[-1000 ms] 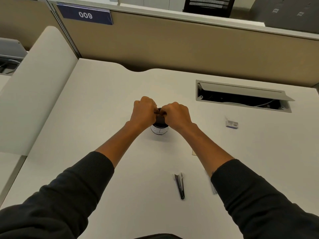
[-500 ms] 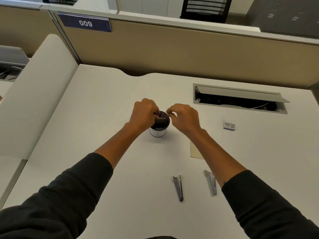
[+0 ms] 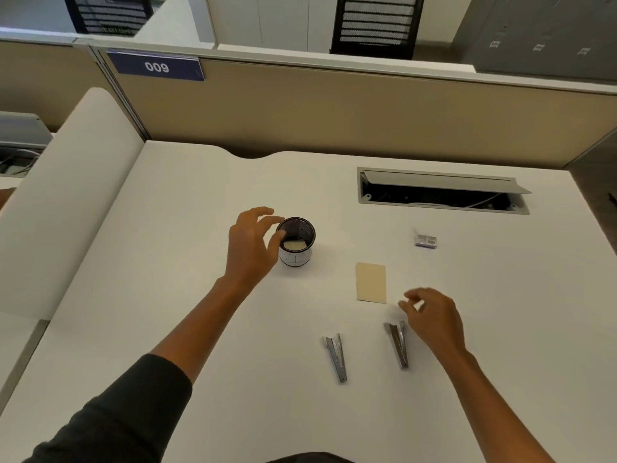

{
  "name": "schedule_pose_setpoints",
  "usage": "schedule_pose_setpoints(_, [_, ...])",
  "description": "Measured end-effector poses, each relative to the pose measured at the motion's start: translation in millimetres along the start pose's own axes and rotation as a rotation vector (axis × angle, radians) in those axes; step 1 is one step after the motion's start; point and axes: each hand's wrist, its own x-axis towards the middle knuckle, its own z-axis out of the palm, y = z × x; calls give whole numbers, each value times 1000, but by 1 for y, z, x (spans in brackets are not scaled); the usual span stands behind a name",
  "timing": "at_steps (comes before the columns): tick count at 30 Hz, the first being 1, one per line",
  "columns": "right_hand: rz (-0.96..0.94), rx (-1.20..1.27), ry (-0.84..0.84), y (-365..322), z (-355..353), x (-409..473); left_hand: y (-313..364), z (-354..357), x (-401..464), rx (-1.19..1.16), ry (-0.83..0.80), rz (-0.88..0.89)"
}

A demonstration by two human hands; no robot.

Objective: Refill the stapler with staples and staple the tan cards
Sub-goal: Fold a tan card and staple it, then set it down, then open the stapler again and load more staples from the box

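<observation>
The white table [image 3: 200, 329] carries everything, bounded at the back by a tan partition [image 3: 334, 111] bearing a blue number plate [image 3: 157, 66], with an open cable hatch [image 3: 440, 192] sunk into its right rear. Beyond the partition stand dark chairs and grey cabinets.

The left hand [image 3: 250, 248] hovers beside a small round cup [image 3: 296, 242], fingers spread and loosely curved near its rim, gripping nothing; a tan card appears to lie inside the cup, so the hand is probably placed to steady or reach into it. The right hand [image 3: 434, 319] hangs low over the table with fingers loosely curled and empty, just beside the right stapler [image 3: 398, 344], likely about to pick it up.

A tan card [image 3: 371, 282] lies flat between cup and right hand, in easy reach for stapling. A second stapler [image 3: 335, 357] lies to the left of the first, both parallel. Smallest, the staple box [image 3: 425, 241] sits well apart near the hatch, so refilling looks not yet begun.
</observation>
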Motion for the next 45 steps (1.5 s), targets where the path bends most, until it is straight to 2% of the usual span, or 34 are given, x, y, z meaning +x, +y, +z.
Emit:
schedule_pose_setpoints(4, [107,-8,-26,25,4,-35,9,-2,-37,-56,109,-2])
schedule_pose_setpoints(8, [145,-15,-98,25,13,-58,22,-2,-80,-122,135,4])
schedule_pose_setpoints(16, [111,-106,-87,4,24,-75,44,5,-162,-155,24,-9])
schedule_pose_setpoints(24, [74,-269,-18,-4,35,-83,60,12,-203,-244,-98,18])
schedule_pose_setpoints(27, [37,-216,24,-7,35,-91,73,16,-209,-417,-239,-117])
schedule_pose_setpoints(30, [-62,-114,46,-21,30,-101,90,24,-208,-580,-357,-364])
schedule_pose_setpoints(34, [-260,-23,60,-50,21,-117,115,29,-192,-760,-407,-645])
schedule_pose_setpoints(37, [-418,-24,100,-69,13,-126,126,27,-179,-886,-330,-672])
schedule_pose_setpoints(40, [-485,-22,141,-82,7,-131,130,20,-169,-960,-224,-633])
schedule_pose_setpoints(45, [-389,137,87,-98,-7,-128,124,8,-158,-937,-179,-553])
